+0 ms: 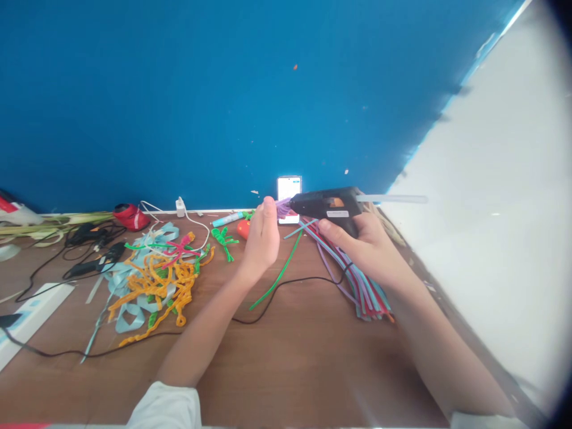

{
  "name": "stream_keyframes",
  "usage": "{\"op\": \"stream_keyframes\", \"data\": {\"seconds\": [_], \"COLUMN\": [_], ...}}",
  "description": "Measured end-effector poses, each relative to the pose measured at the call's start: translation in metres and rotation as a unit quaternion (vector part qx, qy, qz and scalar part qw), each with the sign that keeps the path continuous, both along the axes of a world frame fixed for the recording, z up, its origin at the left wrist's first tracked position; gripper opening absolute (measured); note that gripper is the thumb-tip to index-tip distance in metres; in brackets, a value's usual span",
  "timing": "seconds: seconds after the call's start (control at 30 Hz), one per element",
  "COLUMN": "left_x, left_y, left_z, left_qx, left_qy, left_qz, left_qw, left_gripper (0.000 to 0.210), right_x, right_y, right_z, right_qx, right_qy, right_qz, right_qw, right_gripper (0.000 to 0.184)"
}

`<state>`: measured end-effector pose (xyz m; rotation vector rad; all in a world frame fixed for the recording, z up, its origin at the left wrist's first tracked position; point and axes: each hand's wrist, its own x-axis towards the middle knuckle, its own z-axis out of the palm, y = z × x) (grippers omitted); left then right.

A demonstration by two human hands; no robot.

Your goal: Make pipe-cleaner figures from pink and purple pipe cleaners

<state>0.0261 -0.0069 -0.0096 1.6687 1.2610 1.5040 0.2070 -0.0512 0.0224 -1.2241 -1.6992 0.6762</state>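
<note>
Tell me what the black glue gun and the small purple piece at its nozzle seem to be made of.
Black glue gun in the right hand: apparently matte moulded plastic, with a translucent stick at its back. Small purple piece in the left hand: fuzzy, probably pipe cleaner.

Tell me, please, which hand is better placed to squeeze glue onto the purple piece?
The right hand: it already grips the black glue gun, nozzle at the purple piece. The left hand is busy pinching that piece in its fingers.

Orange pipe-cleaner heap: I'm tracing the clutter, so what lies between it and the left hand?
In the head view, a small green pipe-cleaner figure lies between the orange heap and the left hand, on the wooden table.
</note>
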Motion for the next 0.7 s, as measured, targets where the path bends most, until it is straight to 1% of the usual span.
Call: {"op": "stream_keyframes", "data": {"seconds": [0.17,0.7], "left_x": [0.0007,0.0005], "left_y": [0.0006,-0.0014], "left_z": [-0.0014,0.0005], "left_qx": [0.0,0.001], "left_qy": [-0.004,-0.003], "left_qz": [-0.003,-0.034], "left_qw": [1.0,0.999], "left_gripper": [0.059,0.063], "right_x": [0.0005,-0.0009], "right_y": [0.0011,-0.0015], "right_z": [-0.0011,-0.0005], "right_qx": [-0.002,-0.009], "right_qy": [0.0,0.005], "right_qz": [0.0,-0.007], "right_qw": [1.0,1.0], "right_gripper": [0.029,0.035]}}
